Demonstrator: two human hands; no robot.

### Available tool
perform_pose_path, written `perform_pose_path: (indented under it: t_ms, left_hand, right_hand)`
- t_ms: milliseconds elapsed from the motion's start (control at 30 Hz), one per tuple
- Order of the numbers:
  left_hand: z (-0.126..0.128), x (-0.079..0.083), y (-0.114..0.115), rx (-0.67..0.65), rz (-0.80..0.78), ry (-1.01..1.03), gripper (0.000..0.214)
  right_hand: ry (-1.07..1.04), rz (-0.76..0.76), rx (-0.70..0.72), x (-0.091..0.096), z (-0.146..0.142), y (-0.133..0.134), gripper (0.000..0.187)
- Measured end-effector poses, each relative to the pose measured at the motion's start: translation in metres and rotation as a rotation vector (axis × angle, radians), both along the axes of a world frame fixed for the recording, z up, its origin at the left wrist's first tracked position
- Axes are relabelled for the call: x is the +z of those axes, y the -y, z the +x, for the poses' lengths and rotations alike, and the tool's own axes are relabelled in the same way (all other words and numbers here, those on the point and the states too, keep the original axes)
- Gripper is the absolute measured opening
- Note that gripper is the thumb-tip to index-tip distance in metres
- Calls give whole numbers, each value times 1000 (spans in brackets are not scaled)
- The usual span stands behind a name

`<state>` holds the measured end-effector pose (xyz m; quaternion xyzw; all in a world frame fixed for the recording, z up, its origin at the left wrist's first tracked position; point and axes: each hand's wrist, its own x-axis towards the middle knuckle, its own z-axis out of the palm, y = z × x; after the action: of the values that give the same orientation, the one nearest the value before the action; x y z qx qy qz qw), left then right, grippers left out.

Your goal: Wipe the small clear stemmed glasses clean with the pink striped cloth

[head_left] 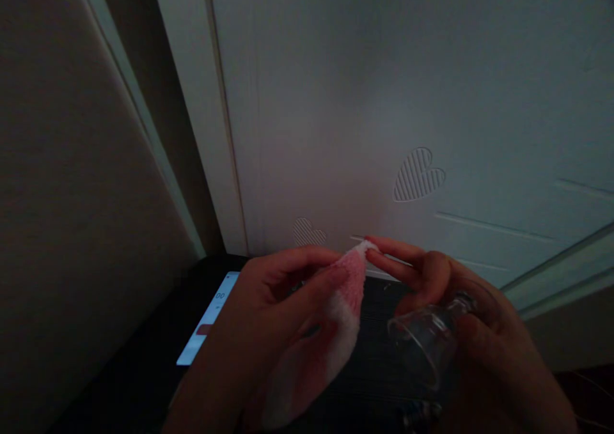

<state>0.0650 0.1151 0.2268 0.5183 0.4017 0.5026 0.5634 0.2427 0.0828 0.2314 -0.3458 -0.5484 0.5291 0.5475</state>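
Note:
A fluffy pink and white cloth (343, 322) hangs from my left hand (275, 312), its upper edge pinched between thumb and fingers. My right hand (460, 306) is curled around a small clear glass (422, 344) that looks stemmed, its rim tilted down and toward the left. Two outstretched fingers of that hand touch the cloth's top corner. The glass's base is partly hidden in my right palm. The lower end of the cloth is dim and partly behind my left forearm.
A phone with a lit screen (192, 348) lies on the dark surface (144, 370), partly behind my left hand. A white panel with embossed hearts (417, 175) rises behind. Some small shiny thing (422, 413), too dark to make out, is at the bottom.

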Motion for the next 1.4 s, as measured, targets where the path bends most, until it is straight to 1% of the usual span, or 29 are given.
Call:
perform_pose_path:
  t_ms: [133, 267, 433, 533, 633, 833, 933, 1033, 1133, 1267, 1400]
  left_hand:
    - [1, -1, -5, -16, 44, 1, 5]
    - [1, -3, -10, -3, 27, -43, 6]
    - [-2, -7, -11, 23, 49, -52, 8]
    - [-2, -8, -10, -1, 52, -57, 10]
    - [-1, -6, -8, -6, 40, -66, 10]
    - [6, 0, -4, 21, 21, -38, 11]
    - [7, 0, -4, 19, 20, -12, 11]
    - [6, -4, -6, -11, 9, 10, 14]
    - [5, -7, -9, -66, 36, 32, 16]
    - [3, -6, -9, -113, 37, 50, 15]
    - [4, -4, -7, -101, 7, 29, 13]
  right_hand:
    - [55, 22, -20, -1, 5, -1, 11]
    - [66, 50, -47, -3, 7, -4, 14]
    - [149, 83, -197, -8, 4, -11, 8]
    - [181, 97, -266, -9, -3, -16, 9]
    - [202, 148, -347, -10, -10, -19, 10]
    - [274, 177, -437, -14, -23, -21, 3]
    - [297, 199, -491, -13, -28, -22, 4]
    - [295, 206, -505, -13, -31, -22, 5]
    - [270, 224, -514, -13, -35, -21, 6]
    - [242, 217, -525, -13, -38, -17, 7]
    - [216, 218, -534, -11, -41, -16, 7]
